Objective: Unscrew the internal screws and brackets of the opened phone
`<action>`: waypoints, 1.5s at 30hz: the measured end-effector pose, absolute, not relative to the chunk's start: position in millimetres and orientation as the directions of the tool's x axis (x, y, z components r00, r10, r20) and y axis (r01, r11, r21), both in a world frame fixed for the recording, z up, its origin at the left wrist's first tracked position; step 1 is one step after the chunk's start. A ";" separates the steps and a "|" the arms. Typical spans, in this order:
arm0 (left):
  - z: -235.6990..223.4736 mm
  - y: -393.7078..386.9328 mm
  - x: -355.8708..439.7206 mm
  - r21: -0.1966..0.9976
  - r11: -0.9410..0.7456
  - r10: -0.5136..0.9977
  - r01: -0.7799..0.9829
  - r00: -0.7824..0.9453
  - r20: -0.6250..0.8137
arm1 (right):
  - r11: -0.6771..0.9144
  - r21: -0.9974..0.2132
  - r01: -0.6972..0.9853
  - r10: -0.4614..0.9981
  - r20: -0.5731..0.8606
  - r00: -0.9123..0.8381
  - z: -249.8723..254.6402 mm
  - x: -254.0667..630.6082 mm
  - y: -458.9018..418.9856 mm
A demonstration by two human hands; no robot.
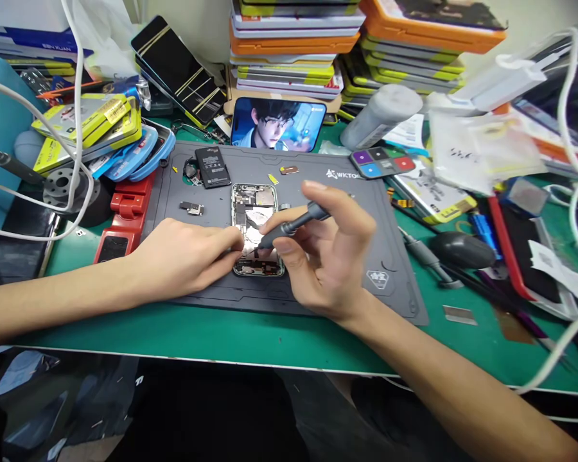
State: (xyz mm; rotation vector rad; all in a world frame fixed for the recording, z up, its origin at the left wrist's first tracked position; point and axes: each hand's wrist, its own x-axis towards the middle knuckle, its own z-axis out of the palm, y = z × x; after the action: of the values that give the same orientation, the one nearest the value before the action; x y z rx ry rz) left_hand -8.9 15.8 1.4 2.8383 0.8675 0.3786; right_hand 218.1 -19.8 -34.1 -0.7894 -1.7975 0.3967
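An opened phone [257, 199] lies on a grey work mat [318, 295], its inner boards and bare metal showing. My right hand [327, 256] is closed around a dark grey screwdriver [296, 222], which slants down to the left with its tip over the phone's lower half. At the phone's left edge, my left hand [192, 250] rests with its fingers pressed together; whatever they may pinch is hidden. Up and left of the phone sits a black battery [212, 168]. A small metal phone part [191, 208] lies above my left hand.
A lit phone [278, 125] playing a video leans behind the mat, before stacked boxes [293, 45]. Red holders [128, 212] stand along the mat's left edge. To the right are a grey bottle [380, 115], a black mouse [462, 249] and white cables [566, 115].
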 end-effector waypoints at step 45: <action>-0.3 18.1 -11.2 0.287 -0.842 0.518 0.458 0.834 0.191 | 0.772 -0.584 0.250 0.635 0.711 -0.302 -36.9 219.1 -18.8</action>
State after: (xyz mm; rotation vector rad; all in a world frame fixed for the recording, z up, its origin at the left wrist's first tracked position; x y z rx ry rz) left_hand -11.2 18.1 -0.3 2.7851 0.7521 0.3850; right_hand 219.1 -18.8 -36.9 -0.6755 -1.8833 0.4451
